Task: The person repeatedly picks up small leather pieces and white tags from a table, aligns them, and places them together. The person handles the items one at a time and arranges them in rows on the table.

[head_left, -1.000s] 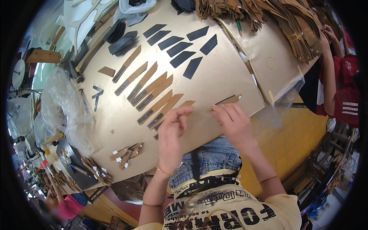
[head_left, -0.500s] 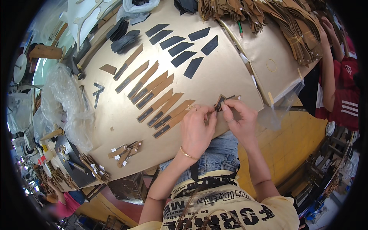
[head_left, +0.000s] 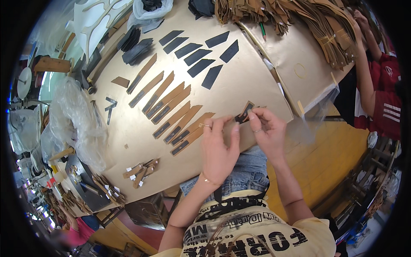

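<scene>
A short brown strip (head_left: 249, 105) with a black patch lies at the table's front edge, between my hands. My right hand (head_left: 270, 130) is closed in a pinch at the strip's right side, its fingertips partly covering it. My left hand (head_left: 219, 147) is beside the strip's lower left end, thumb and fingers apart, with the index fingertip close to or touching its dark part. Left of my left hand, several long brown strips (head_left: 195, 130) with black patches along their lower ends lie in a slanting row. Beyond them are several loose black slanted pieces (head_left: 201, 67).
Stacks of black pieces (head_left: 138, 50) and a plastic bag (head_left: 147, 17) lie far left. Bundled brown strips (head_left: 332, 36) and a green pencil (head_left: 263, 32) lie far right. Crumpled clear plastic (head_left: 75, 124) covers the left side. Another person in red (head_left: 387, 98) is at the right.
My left hand's thumb and fingers have come apart and drawn slightly back from the strip. More of the strip shows now. My right hand stays at its right side.
</scene>
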`<state>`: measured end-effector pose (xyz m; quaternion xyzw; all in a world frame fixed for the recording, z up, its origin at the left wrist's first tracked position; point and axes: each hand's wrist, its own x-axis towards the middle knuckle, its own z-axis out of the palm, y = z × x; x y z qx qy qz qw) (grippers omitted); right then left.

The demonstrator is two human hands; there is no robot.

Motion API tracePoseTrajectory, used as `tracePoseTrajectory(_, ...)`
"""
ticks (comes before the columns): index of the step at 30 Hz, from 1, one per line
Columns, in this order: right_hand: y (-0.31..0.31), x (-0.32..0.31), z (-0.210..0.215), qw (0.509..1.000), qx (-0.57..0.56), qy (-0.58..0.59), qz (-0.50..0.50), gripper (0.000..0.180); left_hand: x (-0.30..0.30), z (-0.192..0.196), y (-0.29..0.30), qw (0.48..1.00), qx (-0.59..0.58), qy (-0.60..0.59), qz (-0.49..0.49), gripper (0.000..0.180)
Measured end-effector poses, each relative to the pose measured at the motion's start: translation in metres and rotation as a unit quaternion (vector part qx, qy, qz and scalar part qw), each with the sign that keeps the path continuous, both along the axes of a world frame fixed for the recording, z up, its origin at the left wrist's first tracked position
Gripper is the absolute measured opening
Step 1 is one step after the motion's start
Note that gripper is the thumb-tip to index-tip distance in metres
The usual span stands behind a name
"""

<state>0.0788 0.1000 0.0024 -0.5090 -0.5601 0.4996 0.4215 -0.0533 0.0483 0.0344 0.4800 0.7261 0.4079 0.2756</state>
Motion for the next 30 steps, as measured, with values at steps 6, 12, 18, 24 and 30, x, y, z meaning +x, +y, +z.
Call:
tracePoseTrajectory(6, 0.003, 0.001, 0.002, 1.000, -0.027, 0.002, 0.004, 0.016, -0.033, 0.014, -0.003, 0.981, -0.044, -0.143, -0.124, 0.028)
tracePoseTrajectory(12, 0.004, 0.000, 0.005, 1.000, -0.028, 0.008, 0.007, 0.017, -0.033, 0.015, 0.013, 0.977, -0.052, -0.155, -0.138, 0.032)
tracePoseTrajectory(18, 0.005, 0.001, 0.006, 1.000, -0.025, -0.007, 0.010, 0.018, -0.055, 0.016, 0.024, 0.958, -0.143, -0.202, -0.143, 0.035)
tracePoseTrajectory(24, 0.006, 0.000, 0.007, 0.999, -0.027, 0.009, 0.019, 0.017, -0.066, 0.018, 0.018, 0.974, -0.057, 0.127, -0.177, 0.033)
tracePoseTrajectory(30, 0.007, 0.000, 0.004, 0.999, -0.036, 0.009, 0.019, 0.016, -0.068, 0.009, 0.022, 0.973, -0.001, 0.197, -0.124, 0.029)
